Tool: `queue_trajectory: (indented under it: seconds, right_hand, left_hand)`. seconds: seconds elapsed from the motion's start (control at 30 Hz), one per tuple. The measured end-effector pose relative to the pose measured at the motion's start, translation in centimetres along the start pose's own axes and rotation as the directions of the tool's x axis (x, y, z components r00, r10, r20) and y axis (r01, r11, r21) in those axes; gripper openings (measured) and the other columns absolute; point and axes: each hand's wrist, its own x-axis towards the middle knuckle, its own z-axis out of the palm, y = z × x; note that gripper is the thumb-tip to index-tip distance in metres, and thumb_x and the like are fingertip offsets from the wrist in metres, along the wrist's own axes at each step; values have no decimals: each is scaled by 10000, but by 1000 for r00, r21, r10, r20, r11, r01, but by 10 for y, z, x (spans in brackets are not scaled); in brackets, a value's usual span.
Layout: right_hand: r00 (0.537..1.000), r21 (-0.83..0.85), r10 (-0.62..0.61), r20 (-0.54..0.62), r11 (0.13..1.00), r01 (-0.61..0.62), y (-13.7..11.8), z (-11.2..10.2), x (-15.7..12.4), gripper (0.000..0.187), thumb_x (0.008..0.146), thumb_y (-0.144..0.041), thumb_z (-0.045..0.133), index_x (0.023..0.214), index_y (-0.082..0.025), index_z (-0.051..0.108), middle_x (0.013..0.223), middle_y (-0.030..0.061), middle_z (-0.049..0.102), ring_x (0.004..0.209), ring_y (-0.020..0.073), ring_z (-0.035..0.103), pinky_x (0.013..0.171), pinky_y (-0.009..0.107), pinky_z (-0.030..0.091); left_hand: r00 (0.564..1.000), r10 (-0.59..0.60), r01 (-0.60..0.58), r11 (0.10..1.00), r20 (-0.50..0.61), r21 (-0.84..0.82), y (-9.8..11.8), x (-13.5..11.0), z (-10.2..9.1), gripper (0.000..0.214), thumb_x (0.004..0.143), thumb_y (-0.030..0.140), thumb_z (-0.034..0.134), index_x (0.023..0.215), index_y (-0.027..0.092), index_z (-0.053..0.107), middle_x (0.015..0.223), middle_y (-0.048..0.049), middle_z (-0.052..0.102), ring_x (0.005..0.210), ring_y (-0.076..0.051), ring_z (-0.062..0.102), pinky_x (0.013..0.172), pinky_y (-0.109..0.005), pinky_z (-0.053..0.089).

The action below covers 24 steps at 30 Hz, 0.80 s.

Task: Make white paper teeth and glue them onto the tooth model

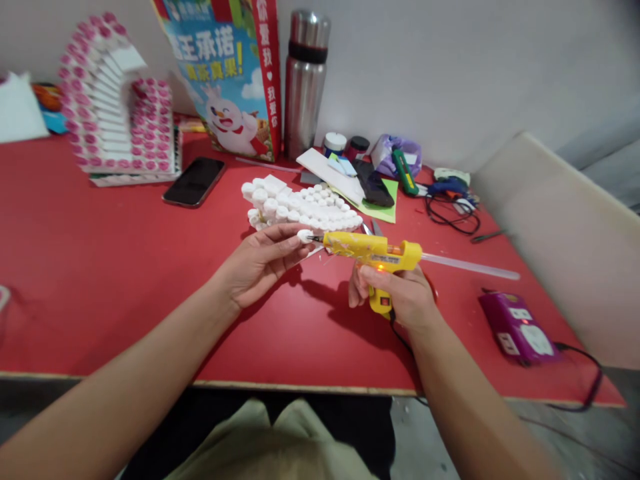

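My right hand (400,293) is wrapped round the grip of a yellow hot glue gun (373,252), a clear glue stick (470,267) poking out of its back toward the right. The gun's nozzle touches a small white round piece (305,235) pinched at the fingertips of my left hand (260,261). Just behind both hands, a white structure built of several such round pieces (300,205) rests on the red table (100,267).
A pink-and-white stacked model (117,107) stands at back left, with a black phone (195,181) beside it. A printed carton (225,73), steel flask (305,80), small jars, papers, cables and a second glue gun (450,188) line the back. A purple power strip (520,327) lies right.
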Motion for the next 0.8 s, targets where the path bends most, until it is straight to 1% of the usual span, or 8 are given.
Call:
queue_trajectory:
  seconds: [0.13, 0.27, 0.4, 0.6, 0.67, 0.8]
  right_hand:
    - [1000, -2, -1, -1, 1000, 1, 1, -1, 0, 392, 823, -453, 810, 599, -174, 650, 547, 1, 611, 513, 193, 679, 526, 307, 497]
    - [1000, -15, -16, -7, 1000, 16, 3, -2, 0, 385, 842, -442, 803, 611, -174, 652, 549, 4, 614, 516, 194, 678, 522, 310, 486]
    - [1000, -5, -17, -23, 1000, 17, 3, -3, 0, 375, 838, -435, 805, 617, -174, 653, 545, 4, 614, 502, 193, 671, 502, 308, 472]
    - [999, 17, -27, -25, 999, 28, 1, -1, 1, 355, 839, -430, 799, 624, -178, 670, 548, 5, 619, 508, 193, 671, 519, 314, 488]
    - [999, 22, -43, -28, 999, 44, 1, -1, 1, 327, 842, -419, 795, 650, -175, 693, 571, 14, 644, 519, 192, 674, 523, 311, 501]
    - [996, 11, -86, -35, 996, 87, 1, 0, 0, 227, 859, -379, 777, 772, -171, 746, 660, 36, 718, 540, 185, 680, 526, 305, 528]
  left_hand:
    - [1000, -14, 14, 1000, -12, -4, 1, 0, 0, 170, 806, 1, 788, 930, 113, 817, 925, -62, 795, 820, -122, 758, 841, -191, 628]
    - [1000, -13, 13, 1000, -21, 4, 1, 0, -1, 176, 799, 6, 797, 936, 114, 817, 959, -72, 792, 837, -127, 755, 885, -217, 620]
    - [999, -21, 22, 1000, -36, 18, 1, 0, -1, 184, 804, 4, 790, 946, 117, 818, 941, -68, 787, 825, -123, 747, 860, -213, 618]
    - [999, -18, 19, 1000, -29, 14, 1, -1, 0, 182, 799, 8, 801, 943, 118, 819, 945, -67, 789, 838, -123, 749, 854, -203, 614]
    - [999, -22, 22, 1000, -29, 9, 1, -1, -1, 177, 804, 4, 796, 936, 119, 818, 919, -64, 788, 833, -125, 754, 847, -200, 615]
    - [999, -31, 30, 1000, -36, -2, 1, 0, -1, 179, 802, -4, 792, 935, 113, 818, 873, -66, 786, 797, -127, 757, 807, -190, 619]
